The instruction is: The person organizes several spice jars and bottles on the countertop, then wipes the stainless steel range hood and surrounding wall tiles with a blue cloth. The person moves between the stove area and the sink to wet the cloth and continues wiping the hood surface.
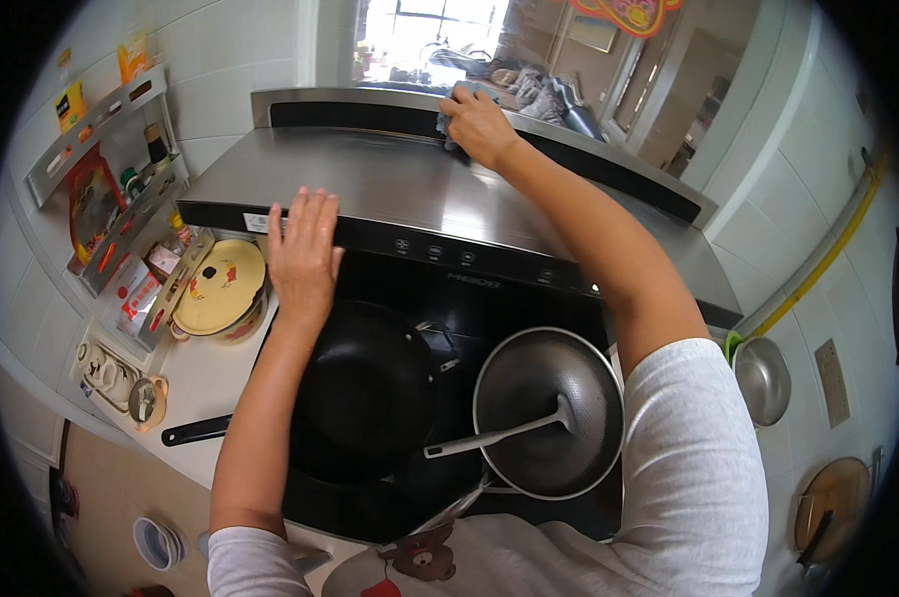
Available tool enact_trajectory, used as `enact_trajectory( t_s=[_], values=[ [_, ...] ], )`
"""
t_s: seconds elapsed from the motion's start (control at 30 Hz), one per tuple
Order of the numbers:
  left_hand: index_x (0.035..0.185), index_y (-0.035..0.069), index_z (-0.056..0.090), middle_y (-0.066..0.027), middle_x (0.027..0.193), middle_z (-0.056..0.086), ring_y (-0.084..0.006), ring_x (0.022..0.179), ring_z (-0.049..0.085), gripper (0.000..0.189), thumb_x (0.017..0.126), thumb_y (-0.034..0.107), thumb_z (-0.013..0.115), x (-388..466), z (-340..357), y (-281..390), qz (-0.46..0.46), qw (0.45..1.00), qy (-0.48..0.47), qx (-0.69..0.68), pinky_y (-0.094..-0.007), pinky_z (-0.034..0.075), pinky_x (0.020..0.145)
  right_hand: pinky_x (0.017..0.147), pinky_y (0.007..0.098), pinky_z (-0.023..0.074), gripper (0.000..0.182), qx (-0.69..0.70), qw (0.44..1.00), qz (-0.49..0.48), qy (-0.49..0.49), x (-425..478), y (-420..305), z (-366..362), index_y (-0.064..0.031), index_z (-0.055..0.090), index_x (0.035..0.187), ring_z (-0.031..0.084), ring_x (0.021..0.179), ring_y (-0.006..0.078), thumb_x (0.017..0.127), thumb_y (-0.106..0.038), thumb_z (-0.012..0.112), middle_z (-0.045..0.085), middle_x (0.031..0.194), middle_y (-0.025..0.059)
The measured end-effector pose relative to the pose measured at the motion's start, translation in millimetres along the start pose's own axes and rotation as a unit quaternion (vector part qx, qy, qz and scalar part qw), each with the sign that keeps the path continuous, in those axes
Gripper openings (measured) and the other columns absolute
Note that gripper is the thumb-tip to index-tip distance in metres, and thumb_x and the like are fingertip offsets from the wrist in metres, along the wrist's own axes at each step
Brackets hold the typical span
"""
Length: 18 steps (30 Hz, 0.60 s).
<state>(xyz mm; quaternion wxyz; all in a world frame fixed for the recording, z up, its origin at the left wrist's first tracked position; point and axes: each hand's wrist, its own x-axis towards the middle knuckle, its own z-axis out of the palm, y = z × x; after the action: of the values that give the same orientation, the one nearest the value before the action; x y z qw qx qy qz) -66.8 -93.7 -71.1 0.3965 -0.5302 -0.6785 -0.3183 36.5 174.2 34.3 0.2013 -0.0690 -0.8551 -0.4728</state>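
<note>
My right hand presses a blue-grey cloth against the raised back panel of the stainless steel range hood. The cloth is bunched under my fingers, so part of it is hidden. My left hand is at the hood's black front edge, palm down and fingers extended, holding nothing. Below that arm sits a black frying pan on the black glass cooktop. To its right is a wok with a honeycomb-patterned inside, and a spatula lies across it.
A yellow lidded enamel pot stands on the left counter beside a wall rack of seasonings. The frying pan's handle juts over the counter. At right hang a metal bowl and a yellow gas pipe. Behind the hood is a window.
</note>
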Motion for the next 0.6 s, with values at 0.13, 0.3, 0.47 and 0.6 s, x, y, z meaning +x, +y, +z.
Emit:
enact_trajectory(
  t_s=[0.13, 0.3, 0.47, 0.6],
  values=[
    [0.122, 0.007, 0.044, -0.0101, 0.124, 0.047, -0.0267, 0.121, 0.039, 0.067, 0.059, -0.004, 0.066, -0.8, 1.4, 0.7, 0.001, 1.000, -0.002, 0.017, -0.0454, 0.025, 0.103, 0.072, 0.0304, 0.0382, 0.012, -0.012, 0.999, 0.025, -0.033, -48.5, 23.6, -4.7, -0.0130, 0.068, 0.070, 0.044, 0.098, 0.0183, 0.071, -0.014, 0.056, 0.053, 0.094, -0.0031],
    [0.123, 0.007, 0.044, -0.0084, 0.124, 0.047, -0.0252, 0.121, 0.039, 0.066, 0.061, 0.002, 0.068, 0.5, 0.7, 3.6, 0.009, 0.999, -0.008, 0.048, -0.0443, 0.026, 0.103, 0.074, 0.0309, 0.0384, 0.013, -0.013, 0.998, 0.053, -0.029, -101.4, 51.7, 1.5, -0.0123, 0.068, 0.072, 0.044, 0.098, 0.0188, 0.071, -0.013, 0.056, 0.054, 0.094, -0.0023],
    [0.123, 0.007, 0.044, -0.0085, 0.126, 0.046, -0.0241, 0.123, 0.038, 0.065, 0.062, 0.000, 0.066, 0.0, 3.1, 2.8, 0.023, 0.998, -0.007, 0.053, -0.0435, 0.025, 0.103, 0.074, 0.0312, 0.0383, 0.012, -0.024, 0.994, 0.089, -0.055, -151.8, 77.1, 2.3, -0.0124, 0.069, 0.071, 0.044, 0.098, 0.0193, 0.070, -0.013, 0.056, 0.055, 0.094, -0.0016],
    [0.124, 0.009, 0.043, -0.0072, 0.128, 0.045, -0.0236, 0.124, 0.037, 0.067, 0.062, -0.002, 0.065, 0.7, 1.8, 7.7, 0.019, 0.998, -0.013, 0.064, -0.0427, 0.025, 0.103, 0.074, 0.0312, 0.0382, 0.011, -0.007, 0.994, 0.102, -0.041, -187.9, 94.1, 4.6, -0.0101, 0.068, 0.071, 0.044, 0.097, 0.0191, 0.069, -0.011, 0.057, 0.054, 0.094, -0.0015]
  ],
)
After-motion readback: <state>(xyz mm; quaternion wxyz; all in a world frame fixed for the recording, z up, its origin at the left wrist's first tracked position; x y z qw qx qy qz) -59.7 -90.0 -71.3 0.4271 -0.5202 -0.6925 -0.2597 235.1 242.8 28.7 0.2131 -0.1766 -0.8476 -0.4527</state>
